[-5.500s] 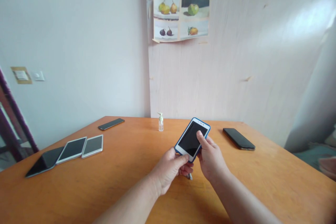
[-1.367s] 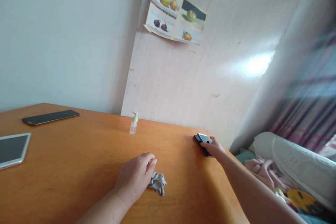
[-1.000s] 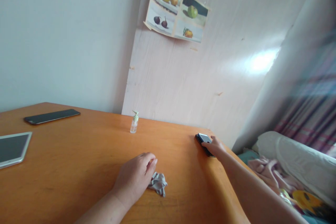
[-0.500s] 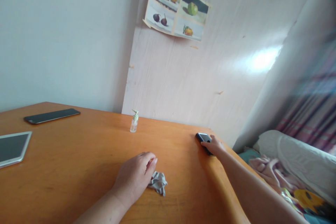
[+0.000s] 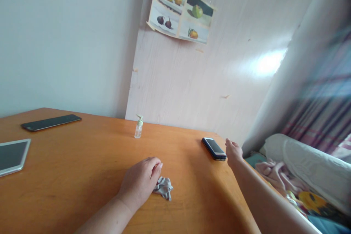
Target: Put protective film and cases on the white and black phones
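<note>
My left hand [image 5: 141,181] rests on the wooden table in a closed fist. A crumpled grey cloth [image 5: 164,188] pokes out from under its curled fingers; the part inside the hand is hidden. My right hand [image 5: 233,151] hovers over the table's right edge, fingers curled in and nothing visible in them. Just left of it, apart from the hand, lies a phone [image 5: 215,146] with a pale border round its dark screen. It sits on a dark, thick layer, a case or another phone; I cannot tell which.
A small clear pump bottle [image 5: 138,129] stands upright near the back. At the left lie a dark flat device [image 5: 52,122] and a white-framed tablet [image 5: 13,156]. The table [image 5: 90,157] meets the wall behind; bedding [image 5: 301,161] lies beyond its right edge.
My right hand has let go of the phone and moved right, away from it, its fingers curling in. My left hand and the cloth have kept their place; the view has shifted slightly.
</note>
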Action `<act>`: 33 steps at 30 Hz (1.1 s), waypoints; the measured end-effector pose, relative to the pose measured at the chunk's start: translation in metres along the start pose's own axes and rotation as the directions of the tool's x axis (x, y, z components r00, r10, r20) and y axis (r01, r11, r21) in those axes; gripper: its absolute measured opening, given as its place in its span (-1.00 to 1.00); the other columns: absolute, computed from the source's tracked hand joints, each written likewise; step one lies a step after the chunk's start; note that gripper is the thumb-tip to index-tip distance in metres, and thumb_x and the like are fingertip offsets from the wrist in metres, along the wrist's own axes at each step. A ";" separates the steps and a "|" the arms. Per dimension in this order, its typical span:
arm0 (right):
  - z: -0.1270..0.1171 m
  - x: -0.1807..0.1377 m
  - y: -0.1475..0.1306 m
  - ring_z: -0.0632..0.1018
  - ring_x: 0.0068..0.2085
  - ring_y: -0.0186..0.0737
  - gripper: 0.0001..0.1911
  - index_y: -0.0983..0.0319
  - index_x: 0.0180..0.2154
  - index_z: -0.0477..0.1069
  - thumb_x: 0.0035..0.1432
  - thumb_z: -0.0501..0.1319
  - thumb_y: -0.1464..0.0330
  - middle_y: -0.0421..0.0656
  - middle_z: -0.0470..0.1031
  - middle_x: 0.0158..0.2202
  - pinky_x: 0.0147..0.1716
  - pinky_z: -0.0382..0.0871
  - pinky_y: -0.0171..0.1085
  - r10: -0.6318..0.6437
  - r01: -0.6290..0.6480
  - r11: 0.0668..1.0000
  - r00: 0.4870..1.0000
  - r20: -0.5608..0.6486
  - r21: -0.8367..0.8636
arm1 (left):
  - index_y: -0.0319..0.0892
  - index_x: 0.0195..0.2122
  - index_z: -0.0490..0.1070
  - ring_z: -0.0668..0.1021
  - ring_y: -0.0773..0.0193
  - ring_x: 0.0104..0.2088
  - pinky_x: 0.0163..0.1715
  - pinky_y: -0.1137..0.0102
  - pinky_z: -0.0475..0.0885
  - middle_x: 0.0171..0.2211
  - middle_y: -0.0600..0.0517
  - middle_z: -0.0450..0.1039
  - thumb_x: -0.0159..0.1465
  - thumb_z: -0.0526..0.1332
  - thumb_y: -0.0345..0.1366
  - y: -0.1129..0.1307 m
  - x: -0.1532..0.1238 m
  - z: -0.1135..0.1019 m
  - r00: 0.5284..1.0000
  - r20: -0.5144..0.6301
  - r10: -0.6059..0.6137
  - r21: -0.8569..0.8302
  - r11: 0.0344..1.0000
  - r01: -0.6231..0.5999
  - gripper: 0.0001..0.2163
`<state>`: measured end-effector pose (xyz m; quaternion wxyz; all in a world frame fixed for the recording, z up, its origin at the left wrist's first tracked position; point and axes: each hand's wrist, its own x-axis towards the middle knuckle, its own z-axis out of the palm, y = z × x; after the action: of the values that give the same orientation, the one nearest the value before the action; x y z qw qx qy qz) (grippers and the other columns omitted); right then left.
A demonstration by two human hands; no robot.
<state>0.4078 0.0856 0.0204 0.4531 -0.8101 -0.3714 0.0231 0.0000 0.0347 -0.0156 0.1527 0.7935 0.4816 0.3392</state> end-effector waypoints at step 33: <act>0.074 -0.245 -0.083 0.57 -0.37 -0.11 -0.66 0.06 -0.40 0.31 0.23 -0.05 0.02 -0.18 0.53 -0.44 -0.43 0.26 -0.27 -0.502 0.694 0.718 0.458 0.733 0.058 | -0.14 -0.25 0.48 0.50 0.20 -0.32 -0.38 0.36 0.24 -0.29 -0.08 0.55 0.37 -0.05 -0.15 -0.008 0.000 -0.007 0.932 -0.162 -0.325 -0.137 0.942 0.305 -0.67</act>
<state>0.1547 0.0122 -0.0343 0.1475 -0.6008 -0.7762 0.1212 -0.0104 0.0379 -0.0151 0.2036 0.6619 0.5955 0.4072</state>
